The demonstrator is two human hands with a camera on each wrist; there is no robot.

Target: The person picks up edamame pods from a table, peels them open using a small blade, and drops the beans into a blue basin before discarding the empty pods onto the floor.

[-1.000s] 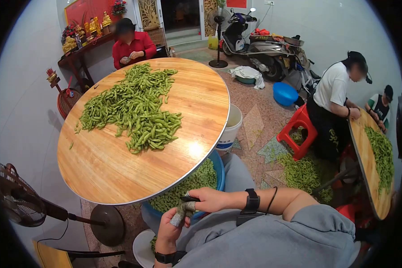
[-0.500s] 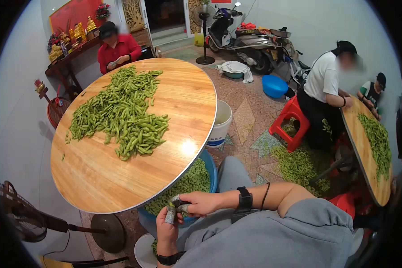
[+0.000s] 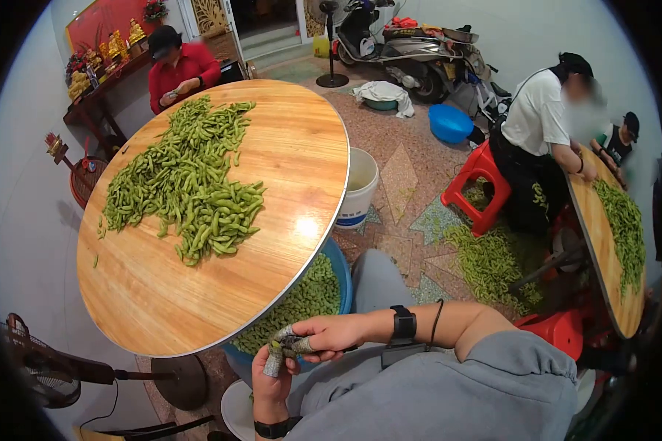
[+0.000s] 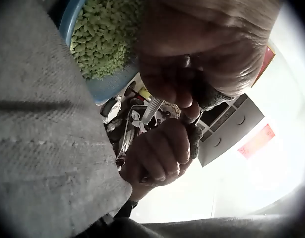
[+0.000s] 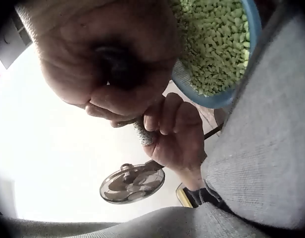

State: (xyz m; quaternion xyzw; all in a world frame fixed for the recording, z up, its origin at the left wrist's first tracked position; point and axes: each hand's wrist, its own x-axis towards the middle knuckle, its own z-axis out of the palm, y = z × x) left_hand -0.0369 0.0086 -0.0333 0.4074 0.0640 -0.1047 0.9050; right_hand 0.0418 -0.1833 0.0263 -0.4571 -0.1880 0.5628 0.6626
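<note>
Both hands meet over my lap, near the table's front edge. My left hand (image 3: 272, 378) has a grey wrapping on the thumb and pinches a small green soybean pod (image 3: 275, 344), mostly hidden by the fingers. From the right, my right hand (image 3: 335, 334), its thumb and forefinger also wrapped in grey, closes on the same pod with curled fingers. Just beyond them, partly under the table, a blue basin (image 3: 346, 275) holds shelled green beans (image 3: 301, 298). In the right wrist view these beans (image 5: 217, 49) fill the basin beside the hands.
A heap of green pods (image 3: 191, 169) lies on the round wooden table (image 3: 294, 147). A white bucket (image 3: 360, 184) stands by its right edge, a fan (image 3: 44, 360) at left. Other people work at this table and at a second table (image 3: 596, 220). Pods (image 3: 485, 264) cover the floor.
The head view has shifted, so the table and room sit further left. The hands stay together; the green pod between the fingertips now shows, where grey wrappings covered it earlier.
</note>
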